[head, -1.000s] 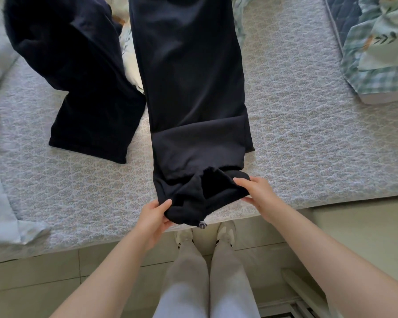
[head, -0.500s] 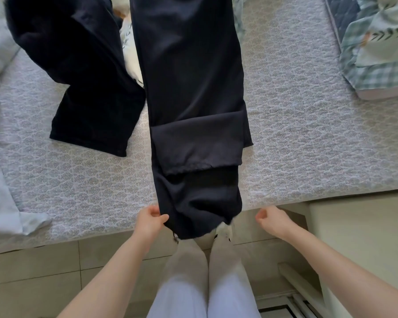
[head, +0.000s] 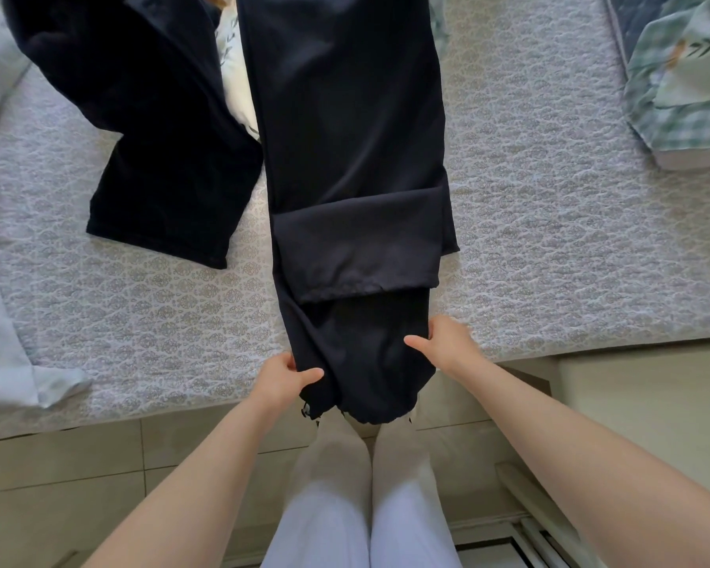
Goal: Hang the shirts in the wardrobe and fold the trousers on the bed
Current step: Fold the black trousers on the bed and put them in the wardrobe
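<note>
Dark navy trousers (head: 345, 149) lie lengthwise down the middle of the bed (head: 550, 239). One leg end is folded back across them, and the lower end hangs over the bed's near edge. My left hand (head: 281, 381) pinches the left side of that hanging end. My right hand (head: 447, 342) grips its right side, thumb on top of the cloth. A second dark garment (head: 148, 137) lies crumpled to the left of the trousers.
A pale blue garment (head: 5, 354) lies at the bed's left edge. A green checked quilt (head: 681, 88) sits at the far right. A light patterned cloth (head: 236, 84) shows between the two dark garments. My white-clad legs (head: 365, 506) stand on the tiled floor against the bed.
Half a second ago my right hand was off the cloth beside the bed edge; now it grips the trousers' right side. My left hand keeps its hold on the left side.
</note>
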{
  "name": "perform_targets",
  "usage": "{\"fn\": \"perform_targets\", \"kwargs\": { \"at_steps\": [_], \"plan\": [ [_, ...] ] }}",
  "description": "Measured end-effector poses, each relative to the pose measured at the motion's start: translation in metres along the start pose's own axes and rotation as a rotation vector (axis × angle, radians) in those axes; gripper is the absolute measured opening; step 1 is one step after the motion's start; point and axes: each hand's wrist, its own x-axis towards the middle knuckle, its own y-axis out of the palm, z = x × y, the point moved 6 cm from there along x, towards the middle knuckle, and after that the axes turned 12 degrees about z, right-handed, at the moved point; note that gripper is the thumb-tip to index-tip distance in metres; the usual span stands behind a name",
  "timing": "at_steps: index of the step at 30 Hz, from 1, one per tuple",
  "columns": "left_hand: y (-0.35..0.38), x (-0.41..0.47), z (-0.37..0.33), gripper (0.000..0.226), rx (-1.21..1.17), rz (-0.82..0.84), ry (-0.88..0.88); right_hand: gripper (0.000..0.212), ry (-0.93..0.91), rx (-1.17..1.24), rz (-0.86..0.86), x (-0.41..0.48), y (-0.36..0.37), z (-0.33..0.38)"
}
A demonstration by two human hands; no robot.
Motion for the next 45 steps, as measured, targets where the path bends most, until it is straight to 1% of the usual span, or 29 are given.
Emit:
{"fn": "perform_targets", "kwargs": {
  "at_steps": [3, 7, 8, 9, 11, 13, 15, 16, 18, 19, 20, 21, 24, 26, 27, 28, 30, 31, 32, 35, 38, 39, 41, 42, 45],
  "plan": [
    [-0.003, -0.003, 0.0, 0.023, 0.005, 0.003, 0.01, 0.03, -0.021, 0.062, -0.021, 0.004, -0.003, -0.007],
    [-0.012, -0.006, 0.009, 0.011, 0.067, -0.034, 0.0, 0.027, 0.005, 0.188, -0.047, -0.005, -0.023, -0.03],
    [-0.012, -0.007, 0.01, 0.005, 0.08, -0.023, -0.003, 0.025, 0.012, 0.227, -0.054, -0.007, -0.028, -0.039],
    [-0.009, -0.008, 0.011, 0.004, 0.089, 0.003, -0.004, 0.023, 0.014, 0.269, -0.053, -0.01, -0.032, -0.046],
    [-0.001, -0.006, 0.014, 0.012, 0.084, 0.069, 0.0, 0.02, 0.006, 0.332, -0.033, -0.015, -0.038, -0.057],
    [0.008, -0.005, 0.015, 0.012, 0.094, 0.118, -0.012, 0.019, 0.013, 0.325, -0.026, -0.016, -0.04, -0.063],
    [0.016, -0.002, 0.015, 0.01, 0.158, 0.129, -0.041, 0.02, 0.051, 0.272, -0.031, -0.014, -0.041, -0.068],
    [0.018, -0.001, 0.014, 0.005, 0.254, 0.118, -0.058, 0.02, 0.073, 0.226, -0.038, -0.012, -0.041, -0.07],
    [0.018, -0.002, 0.008, 0.009, 0.467, 0.043, -0.08, 0.02, 0.135, 0.135, -0.071, -0.01, -0.044, -0.07],
    [0.016, -0.002, 0.004, 0.01, 0.508, -0.01, -0.07, 0.021, 0.158, 0.112, -0.103, -0.012, -0.049, -0.066],
    [0.013, -0.002, 0.0, 0.01, 0.485, -0.064, -0.05, 0.024, 0.153, 0.126, -0.141, -0.012, -0.055, -0.061],
    [0.007, -0.002, -0.006, 0.01, 0.414, -0.137, -0.02, 0.026, 0.127, 0.174, -0.174, -0.012, -0.062, -0.055],
    [-0.013, -0.006, -0.035, 0.019, 0.202, -0.378, 0.071, 0.027, 0.011, 0.428, -0.222, -0.007, -0.081, -0.032],
    [-0.021, -0.004, -0.06, 0.025, 0.098, -0.434, 0.11, 0.023, -0.023, 0.618, -0.21, -0.002, -0.09, -0.017],
    [-0.023, 0.0, -0.072, 0.029, 0.039, -0.42, 0.12, 0.023, -0.035, 0.689, -0.198, 0.0, -0.094, -0.008],
    [-0.023, 0.004, -0.085, 0.033, -0.023, -0.392, 0.136, 0.027, -0.047, 0.725, -0.187, 0.003, -0.098, 0.0],
    [-0.023, 0.012, -0.109, 0.041, -0.119, -0.334, 0.172, 0.045, -0.057, 0.729, -0.165, 0.006, -0.104, 0.016],
    [-0.022, 0.014, -0.119, 0.045, -0.143, -0.312, 0.181, 0.05, -0.051, 0.716, -0.155, 0.007, -0.105, 0.021],
    [-0.02, 0.016, -0.127, 0.048, -0.167, -0.286, 0.188, 0.052, -0.044, 0.698, -0.15, 0.008, -0.106, 0.024],
    [-0.012, 0.02, -0.135, 0.046, -0.256, -0.222, 0.178, 0.042, -0.054, 0.689, -0.143, 0.01, -0.105, 0.03],
    [-0.013, 0.02, -0.13, 0.036, -0.264, -0.238, 0.181, 0.01, -0.069, 0.729, -0.127, 0.011, -0.099, 0.029],
    [-0.014, 0.021, -0.125, 0.037, -0.26, -0.228, 0.182, 0.007, -0.076, 0.732, -0.111, 0.009, -0.096, 0.027],
    [-0.014, 0.015, -0.113, 0.039, -0.258, -0.214, 0.185, 0.01, -0.092, 0.696, -0.07, 0.002, -0.086, 0.022],
    [-0.014, 0.01, -0.106, 0.036, -0.255, -0.215, 0.195, 0.012, -0.1, 0.672, -0.049, -0.002, -0.08, 0.018],
    [-0.009, -0.007, -0.084, 0.008, -0.235, -0.218, 0.251, 0.017, -0.088, 0.589, 0.02, -0.018, -0.056, -0.008]
  ]
}}
